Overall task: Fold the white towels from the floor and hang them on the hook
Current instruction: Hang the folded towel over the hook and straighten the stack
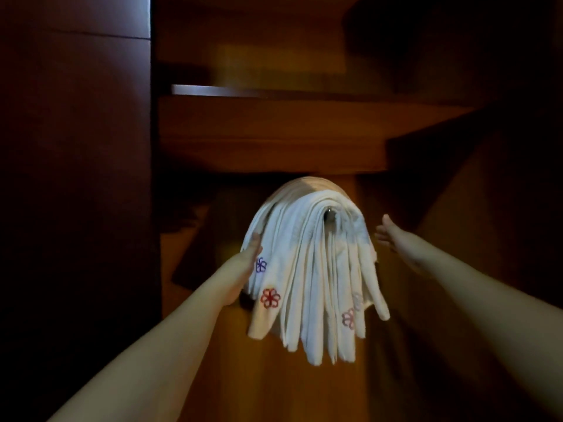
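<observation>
Hung towels point(307, 269) between both flat hands.

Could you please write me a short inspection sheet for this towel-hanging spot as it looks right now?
Surface: brown wooden wall panel, dimly lit.
Job's things: stack of folded white towels with embroidered flowers draped over a small metal hook, mostly hidden.
Clutter: nothing seen.
Grippers: left hand lies flat against the stack's left side; right hand is open beside the right side, contact unclear.
Cables: nothing seen.
Surroundings: wooden shelf above; dark wooden cabinet door on the left.
</observation>
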### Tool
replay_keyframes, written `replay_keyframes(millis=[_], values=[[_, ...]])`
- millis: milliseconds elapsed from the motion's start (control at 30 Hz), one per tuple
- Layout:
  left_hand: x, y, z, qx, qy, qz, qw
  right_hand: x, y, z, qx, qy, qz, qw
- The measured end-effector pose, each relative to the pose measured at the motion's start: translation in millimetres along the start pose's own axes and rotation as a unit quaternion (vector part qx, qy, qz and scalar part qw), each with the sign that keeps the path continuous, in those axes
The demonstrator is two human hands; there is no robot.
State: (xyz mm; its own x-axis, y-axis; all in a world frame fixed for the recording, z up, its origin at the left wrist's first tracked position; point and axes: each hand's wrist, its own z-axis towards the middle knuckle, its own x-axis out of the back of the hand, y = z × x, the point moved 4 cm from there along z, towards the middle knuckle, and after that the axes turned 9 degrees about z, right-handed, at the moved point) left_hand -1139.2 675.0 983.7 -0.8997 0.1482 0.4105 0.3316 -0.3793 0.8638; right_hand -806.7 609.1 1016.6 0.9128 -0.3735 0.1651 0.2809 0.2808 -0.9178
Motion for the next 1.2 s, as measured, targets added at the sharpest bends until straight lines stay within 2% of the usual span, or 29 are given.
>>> replay_keyframes(millis=[167, 367, 500, 667, 767, 933, 1200], values=[[-8, 9, -71, -0.051, -0.031, -0.014, 0.998, -11, -13, -109, 0.029, -0.003, -0.114, 0.993], [-50, -6, -139, -0.074, -0.113, 0.118, 0.984, -16, 6, -224, -0.040, -0.068, -0.310, 0.948], [-98, -16, -174, -0.114, -0.166, 0.166, 0.965, -1, 43, -296, -0.063, -0.108, -0.375, 0.919], [-197, -44, -221, -0.103, -0.272, 0.177, 0.940, 46, 125, -389, -0.146, -0.132, -0.387, 0.901], [-266, -63, -248, -0.121, -0.352, 0.196, 0.907, 85, 177, -443, -0.195, -0.114, -0.382, 0.896], [-400, -88, -301, -0.130, -0.440, 0.200, 0.866, 163, 259, -529, -0.284, -0.084, -0.376, 0.878], [-600, -112, -358, -0.060, -0.522, 0.209, 0.825, 291, 370, -629, -0.393, -0.019, -0.307, 0.867]])
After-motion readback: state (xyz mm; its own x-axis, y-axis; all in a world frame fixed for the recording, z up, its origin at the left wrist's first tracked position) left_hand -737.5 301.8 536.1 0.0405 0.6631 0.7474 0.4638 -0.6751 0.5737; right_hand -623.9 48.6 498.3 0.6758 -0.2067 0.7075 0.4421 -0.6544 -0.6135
